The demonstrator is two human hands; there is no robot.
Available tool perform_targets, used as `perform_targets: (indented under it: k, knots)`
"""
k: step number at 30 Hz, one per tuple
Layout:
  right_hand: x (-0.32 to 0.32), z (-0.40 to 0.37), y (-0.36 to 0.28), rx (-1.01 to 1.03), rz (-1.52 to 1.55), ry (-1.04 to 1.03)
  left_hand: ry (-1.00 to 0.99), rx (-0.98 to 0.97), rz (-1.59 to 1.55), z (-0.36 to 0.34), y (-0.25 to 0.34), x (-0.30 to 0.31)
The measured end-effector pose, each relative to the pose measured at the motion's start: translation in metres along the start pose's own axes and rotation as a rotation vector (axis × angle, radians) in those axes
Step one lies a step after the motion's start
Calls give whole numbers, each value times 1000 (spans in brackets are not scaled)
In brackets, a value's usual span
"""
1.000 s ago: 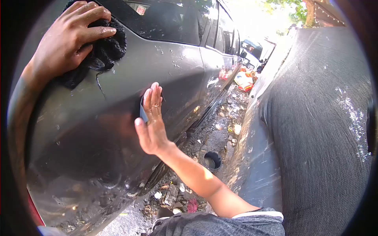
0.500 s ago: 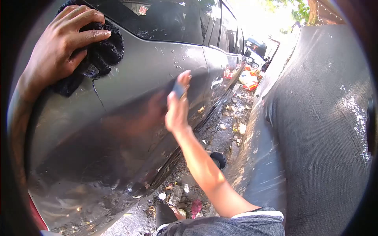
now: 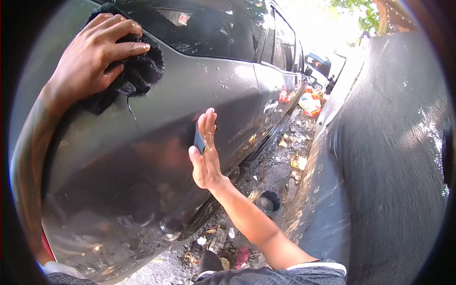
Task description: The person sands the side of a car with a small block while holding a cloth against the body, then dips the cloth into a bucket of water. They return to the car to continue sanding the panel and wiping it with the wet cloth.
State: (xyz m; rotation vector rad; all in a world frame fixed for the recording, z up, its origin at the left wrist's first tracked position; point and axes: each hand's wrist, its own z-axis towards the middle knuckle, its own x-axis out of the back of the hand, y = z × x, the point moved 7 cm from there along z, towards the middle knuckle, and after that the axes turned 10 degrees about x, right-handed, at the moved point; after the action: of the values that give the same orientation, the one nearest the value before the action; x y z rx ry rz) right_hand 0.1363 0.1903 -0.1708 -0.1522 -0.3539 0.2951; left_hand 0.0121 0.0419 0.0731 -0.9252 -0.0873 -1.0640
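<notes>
My left hand (image 3: 97, 59) rests on a wet black cloth (image 3: 148, 66), fingers curled over it, pressing it to the car's upper side below the rear side window. A dark thread or water trail hangs from the cloth. Lower down and to the right, my right hand (image 3: 207, 154) holds a thin, flat blue-grey pad (image 3: 198, 140) against the dark grey car panel (image 3: 137, 175). Its fingers are straight and the thumb lies along the near edge. The palm side of this hand is mostly hidden. Water drops and wet streaks cover the panel.
A dark wall-like sheet (image 3: 394, 166) runs close along the right side. In the narrow wet gap stands a black bucket (image 3: 269, 202) among stones and litter. Red and white bags (image 3: 311, 103) lie farther along, near another vehicle (image 3: 317, 64).
My right hand has slid the pad leftward and slightly down along the panel. My left hand stays at the same spot on the cloth; the whole view has shifted a little.
</notes>
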Motion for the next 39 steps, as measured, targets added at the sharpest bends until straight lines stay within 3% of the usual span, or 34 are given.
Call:
perform_targets:
  k: [3,4,6,7,9,11,13,14,16,17,19,21,25,28,31,36,39]
  knots:
    - [18,10,42,-20,-135,57,14,-11,0,0,-1,-1]
    - [36,19,77,-269,-22,134,15,-18,-1,-1,-1,-2]
    - [35,12,118,-405,62,76,-8,18,-20,0,-4,-5]
    - [26,22,69,-288,-15,176,3,18,-16,1,-5,-2]
    - [-7,11,-11,8,-60,15,12,-11,-21,0,0,-1]
    - [0,8,0,27,18,-45,29,-23,-61,-1,-2,-2]
    - [28,24,50,-96,-103,44,16,-12,-54,-1,-5,-6]
    - [43,29,87,-237,-15,142,12,-6,-60,-1,-5,-8]
    - [37,10,118,-492,283,50,1,9,-65,-2,-4,-9]
    - [23,23,56,-211,-38,122,2,20,-59,-1,-6,-7]
    - [-12,-5,-7,-32,37,45,-14,32,-57,1,-8,-5]
    - [-1,-8,11,-15,96,15,-40,35,-68,-3,-8,-11]
    - [43,22,105,-336,166,189,-12,-6,-8,-2,-8,-11]
    - [23,6,43,-216,304,265,-15,-12,15,-1,-8,-9]
    - [50,-12,41,-338,788,469,-4,-4,-12,0,-10,-9]
    - [132,-13,73,-482,713,634,-1,-14,-72,5,2,6]
    - [128,-12,59,-512,852,510,22,-39,-63,5,5,8]
